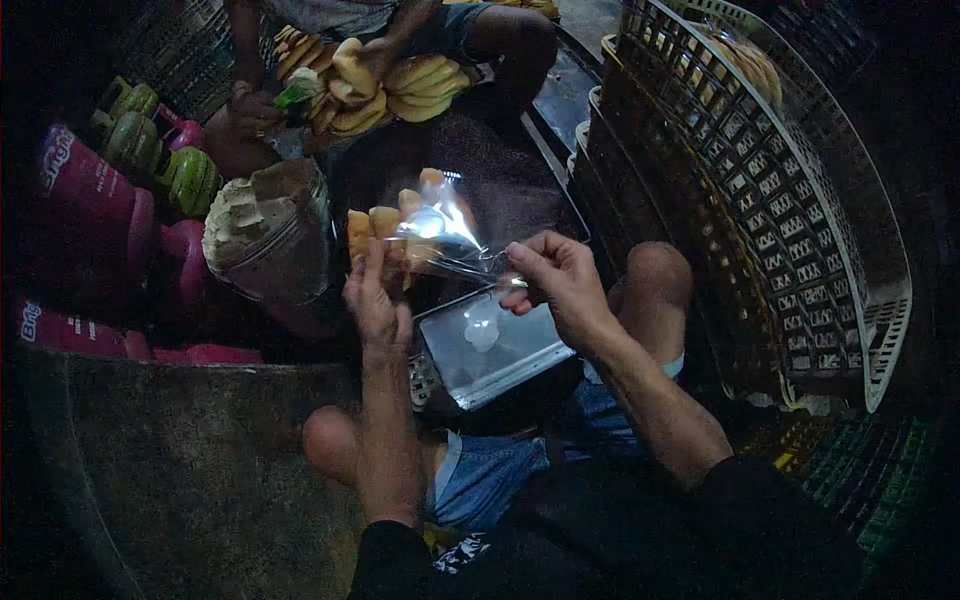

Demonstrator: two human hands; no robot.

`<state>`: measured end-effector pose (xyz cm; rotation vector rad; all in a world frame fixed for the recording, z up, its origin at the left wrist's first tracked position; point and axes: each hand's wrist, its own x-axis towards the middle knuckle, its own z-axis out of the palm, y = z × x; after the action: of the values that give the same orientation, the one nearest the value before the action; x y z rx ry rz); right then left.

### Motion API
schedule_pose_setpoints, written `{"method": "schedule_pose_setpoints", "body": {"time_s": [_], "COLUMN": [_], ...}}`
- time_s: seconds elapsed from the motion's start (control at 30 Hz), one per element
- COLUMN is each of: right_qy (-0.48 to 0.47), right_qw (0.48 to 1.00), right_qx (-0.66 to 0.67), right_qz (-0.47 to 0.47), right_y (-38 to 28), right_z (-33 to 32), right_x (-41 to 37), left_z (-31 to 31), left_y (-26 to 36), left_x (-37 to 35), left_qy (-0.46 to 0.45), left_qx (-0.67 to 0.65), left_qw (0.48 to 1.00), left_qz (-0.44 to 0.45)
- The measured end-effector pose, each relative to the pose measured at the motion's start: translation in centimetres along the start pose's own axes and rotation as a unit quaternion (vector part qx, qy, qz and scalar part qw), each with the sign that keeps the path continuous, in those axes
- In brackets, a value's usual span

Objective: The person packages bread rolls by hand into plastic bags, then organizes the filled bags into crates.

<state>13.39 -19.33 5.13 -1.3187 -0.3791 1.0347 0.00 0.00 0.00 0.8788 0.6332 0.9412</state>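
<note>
A clear plastic bag (450,225) with several golden bread rolls (385,222) in it is stretched between my hands. My left hand (378,305) is closed on the bag's near left side, by the rolls. At the bag's right end, my right hand (562,280) pinches the gathered plastic between thumb and fingers. Light glares off the film, so part of the contents is hard to see. Below the bag, between my knees, lies a shiny flat stack (490,350) that looks like clear plastic sheets or bags.
To the left stands a tub of pale cream (265,225), beside pink containers (95,200) and green gas cylinders (190,180). Across from me a person handles split bread rolls (425,88) and a green-and-white item (298,88). Tall plastic crates (760,180) stand on the right.
</note>
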Motion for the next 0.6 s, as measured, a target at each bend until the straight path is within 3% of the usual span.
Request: {"method": "schedule_pose_setpoints", "body": {"time_s": [0.03, 0.1, 0.13, 0.2, 0.23, 0.3, 0.37, 0.43, 0.47, 0.6], "right_qy": [-0.025, 0.035, 0.101, 0.223, 0.278, 0.330, 0.342, 0.172, 0.145, 0.063], "right_qw": [0.999, 0.990, 0.965, 0.855, 0.771, 0.678, 0.689, 0.914, 0.934, 0.985], "right_qx": [-0.023, -0.129, -0.193, -0.348, -0.443, -0.522, -0.513, -0.331, -0.284, -0.071], "right_qz": [0.009, -0.038, -0.146, -0.314, -0.363, -0.398, -0.381, -0.162, -0.162, -0.141], "right_y": [0.4, 4.0, 6.5, 10.3, 12.0, 13.7, 12.9, 5.7, 3.8, -3.0], "right_z": [-0.3, -1.4, -0.1, 1.8, 2.0, 1.7, -0.3, -2.2, -4.1, -8.0], "right_x": [1.2, 2.2, 5.1, 10.4, 12.3, 15.1, 17.2, 13.3, 11.7, 5.9], "left_z": [0.2, -1.2, -2.3, -2.8, -3.7, -6.1, -6.2, -6.0, -7.9, -7.0], "left_y": [1.0, -0.3, 0.1, 2.1, 2.2, 2.1, 1.4, -0.1, -1.6, -2.9], "left_x": [0.5, -0.9, 0.4, 2.0, 2.3, 2.9, 3.4, 3.5, 4.6, 5.5], "left_qy": [0.038, 0.134, 0.169, 0.247, 0.259, 0.273, 0.268, 0.271, 0.223, 0.182], "left_qx": [0.064, 0.151, 0.178, 0.190, 0.136, 0.027, 0.053, 0.077, 0.087, 0.158], "left_qw": [0.996, 0.977, 0.963, 0.934, 0.946, 0.959, 0.961, 0.958, 0.969, 0.968], "left_qz": [0.044, 0.076, 0.115, 0.175, 0.139, 0.065, 0.046, 0.061, 0.058, 0.069]}}
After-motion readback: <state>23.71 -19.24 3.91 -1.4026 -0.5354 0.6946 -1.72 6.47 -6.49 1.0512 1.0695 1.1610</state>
